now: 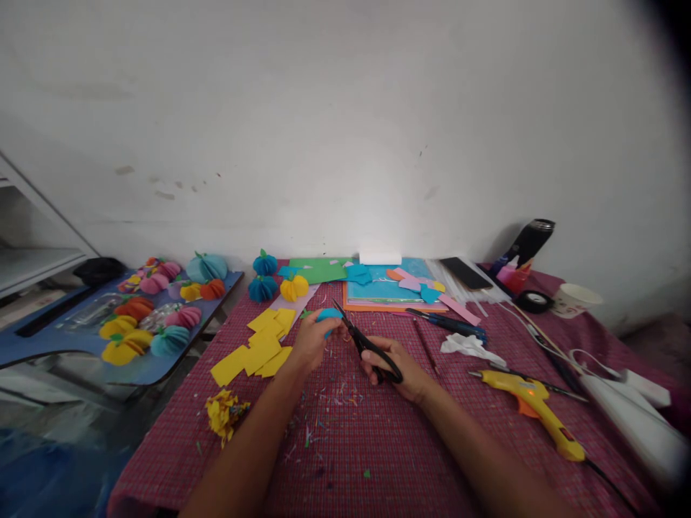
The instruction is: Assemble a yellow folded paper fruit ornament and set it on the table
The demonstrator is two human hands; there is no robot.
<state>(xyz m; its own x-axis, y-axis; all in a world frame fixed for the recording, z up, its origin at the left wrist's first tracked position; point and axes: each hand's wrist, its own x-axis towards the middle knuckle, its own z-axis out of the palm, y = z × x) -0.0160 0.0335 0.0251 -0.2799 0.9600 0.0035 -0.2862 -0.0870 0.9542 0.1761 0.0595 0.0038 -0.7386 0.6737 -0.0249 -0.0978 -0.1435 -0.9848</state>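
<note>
My left hand (pixel 313 339) is closed on a small piece of blue paper (pixel 328 314), its fingers pinching the lower edge. In my right hand (pixel 396 365) is a pair of black-handled scissors (pixel 367 344), fingers wrapped in the handle loops. The blades point up and left, and their tips are close beside the blue paper. Whether they touch it I cannot tell. Several yellow paper rectangles (pixel 264 350) lie just left of my left hand, with a crumpled yellow paper bunch (pixel 224 416) nearer to me. Tiny paper scraps (pixel 340 396) are strewn between my forearms.
Blue paper pumpkins (pixel 263 288) and a yellow one (pixel 294 288) stand at the back left. Coloured sheets (pixel 378 291) lie by the wall. On the right are a yellow glue gun (pixel 534 410), white tissue (pixel 469 347), a paper cup (pixel 575 300) and a black bottle (pixel 532 241).
</note>
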